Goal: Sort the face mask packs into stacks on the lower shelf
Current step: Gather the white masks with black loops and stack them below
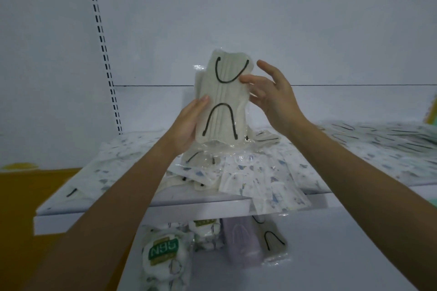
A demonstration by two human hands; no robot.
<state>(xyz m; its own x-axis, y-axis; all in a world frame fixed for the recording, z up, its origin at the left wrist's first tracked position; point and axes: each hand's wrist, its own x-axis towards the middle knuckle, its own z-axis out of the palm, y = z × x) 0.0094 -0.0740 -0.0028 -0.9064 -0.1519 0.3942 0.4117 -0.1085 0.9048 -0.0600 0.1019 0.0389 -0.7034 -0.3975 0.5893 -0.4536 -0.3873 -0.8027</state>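
Observation:
A clear pack of cream masks with black ear loops (222,99) stands upright in the air above the upper shelf (142,205). My left hand (188,125) grips its lower left edge, thumb on the front. My right hand (272,97) is beside the pack's right edge with fingers spread, its fingertips touching the plastic. Several printed white packs (255,179) lie scattered on the upper shelf. On the lower shelf (331,255) lie an N95 pack (165,255), a lilac pack (243,241) and a cream pack with black loops (273,241).
The white back panel and a slotted upright (104,49) stand behind the shelf. More cream packs with black loops (378,134) lie at the right of the upper shelf. One printed pack (279,198) hangs over the shelf's front edge. An orange floor (30,186) shows at left.

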